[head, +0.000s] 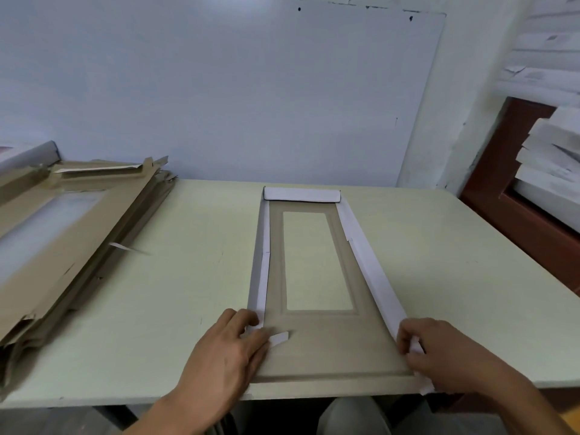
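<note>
Pinching a white flap [370,268], right hand [439,350]; left hand [226,350] presses cardboard frame [329,353].

Tan cardboard frame [326,343], white flaps [370,271], pale green table [188,277]

Place: a small workshop where flat panels are worked in batches.
Work surface: a plain pale-green desk [188,277], scuffed and marked, set against the wall.
Piece in hand: a brown board panel [329,350] with a window-shaped opening lies flat on the desk, with white paper strips [370,271] along its edges.
Stock, left: a loose pile of similar brown panels [62,246] on the desk.
Stock, right: stacks of white pieces [552,152] on a reddish-brown wooden frame [508,196].
Backdrop: a large white sheet [251,89] leans against a rough whitewashed wall.
</note>
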Available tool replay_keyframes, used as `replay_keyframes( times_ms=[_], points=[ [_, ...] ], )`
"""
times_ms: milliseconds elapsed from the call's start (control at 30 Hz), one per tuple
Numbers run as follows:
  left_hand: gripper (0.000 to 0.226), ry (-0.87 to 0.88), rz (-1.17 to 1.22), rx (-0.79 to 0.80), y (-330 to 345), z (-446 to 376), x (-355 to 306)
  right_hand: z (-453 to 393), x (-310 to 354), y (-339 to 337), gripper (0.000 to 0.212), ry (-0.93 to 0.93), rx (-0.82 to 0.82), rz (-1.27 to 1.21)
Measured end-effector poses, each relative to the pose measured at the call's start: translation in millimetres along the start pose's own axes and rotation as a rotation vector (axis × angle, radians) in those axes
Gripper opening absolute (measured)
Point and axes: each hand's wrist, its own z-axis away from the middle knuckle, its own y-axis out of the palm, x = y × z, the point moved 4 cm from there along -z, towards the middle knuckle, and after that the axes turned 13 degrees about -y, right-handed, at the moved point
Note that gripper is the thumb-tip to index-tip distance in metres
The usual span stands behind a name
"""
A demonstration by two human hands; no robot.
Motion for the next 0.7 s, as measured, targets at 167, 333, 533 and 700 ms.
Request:
replay_keyframes(
  times_ms=[167, 333, 533, 700],
  points=[
    [0.024, 0.023, 0.057, 0.075, 2, -1, 0, -1, -16, -1, 0.021, 0.013, 0.025, -0.443],
    [0.052, 0.017, 0.089, 0.232, 7, 2, 3, -1, -34, -10, 0.04, -0.101, 0.276, -0.671],
    [0.079, 0.032, 0.107, 0.307, 6, 4, 9, -9, -54, -11, 0.068, -0.206, 0.473, -0.892],
    [0.082, 0.048, 0.121, 0.307, 5, 6, 9, -16, -53, -4, 0.043, -0.157, 0.341, -0.791]
  ],
)
